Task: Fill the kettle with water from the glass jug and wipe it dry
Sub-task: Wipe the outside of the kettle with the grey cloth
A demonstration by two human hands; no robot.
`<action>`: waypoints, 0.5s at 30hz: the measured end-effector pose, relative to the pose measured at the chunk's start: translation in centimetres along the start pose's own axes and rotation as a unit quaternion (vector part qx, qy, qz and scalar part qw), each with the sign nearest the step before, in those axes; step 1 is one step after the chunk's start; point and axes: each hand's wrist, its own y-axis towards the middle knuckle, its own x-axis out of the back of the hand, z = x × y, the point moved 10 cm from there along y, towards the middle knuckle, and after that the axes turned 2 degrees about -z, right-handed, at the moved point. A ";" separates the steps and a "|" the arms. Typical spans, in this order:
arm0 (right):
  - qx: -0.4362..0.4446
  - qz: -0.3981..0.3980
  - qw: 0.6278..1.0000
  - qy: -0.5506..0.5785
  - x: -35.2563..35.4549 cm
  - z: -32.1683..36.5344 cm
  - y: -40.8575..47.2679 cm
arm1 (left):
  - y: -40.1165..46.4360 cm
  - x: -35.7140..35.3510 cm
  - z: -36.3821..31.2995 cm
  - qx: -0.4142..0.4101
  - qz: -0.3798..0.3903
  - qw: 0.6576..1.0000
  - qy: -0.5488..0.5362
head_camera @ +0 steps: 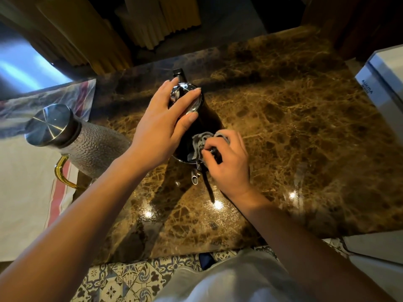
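A dark kettle [208, 122] with a shiny lid stands on the brown marble counter [294, 131], its spout pointing away from me. My left hand [163, 127] lies flat on the lid, with the lid knob showing between the fingers. Against the kettle's near side, my right hand [226, 162] pinches a crumpled grey cloth [201, 141]. The textured glass jug [91, 144], with a steel lid and a golden handle, stands to the left, apart from both hands.
A striped white cloth [26, 192] covers the surface under and left of the jug. A white appliance [386, 88] stands at the counter's right edge. Yellow curtains [152, 25] hang behind. Patterned floor tiles [130, 277] show below the counter's near edge.
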 end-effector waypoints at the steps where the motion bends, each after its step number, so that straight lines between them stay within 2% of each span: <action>1: -0.009 0.010 1.000 -0.001 -0.2 -0.5 -0.6 | 0.0 0.0 0.0 0.000 0.000 1.000 0.000; 4: -0.035 0.065 0.997 0.001 -0.7 -2.2 -1.7 | 0.0 0.0 0.0 -0.001 0.000 1.000 0.005; 6: -0.085 0.115 0.990 -0.005 -1.0 -3.6 -2.2 | 0.0 -0.1 0.0 -0.001 0.002 1.000 0.004; 8: -0.133 0.122 0.983 -0.015 -0.3 -4.6 -1.9 | 0.0 -0.1 0.1 -0.001 0.003 1.000 0.003; 10: -0.128 0.073 0.989 -0.008 1.6 -4.1 -0.3 | 0.0 -0.1 0.2 -0.002 0.006 1.000 0.001; 13: -0.080 -0.066 0.995 -0.003 5.4 -1.9 2.8 | 0.0 -0.1 0.1 -0.001 0.009 1.000 0.001; 15: -0.050 -0.122 0.991 -0.004 6.0 -0.8 3.9 | 0.0 -0.1 0.1 0.001 0.008 1.000 0.001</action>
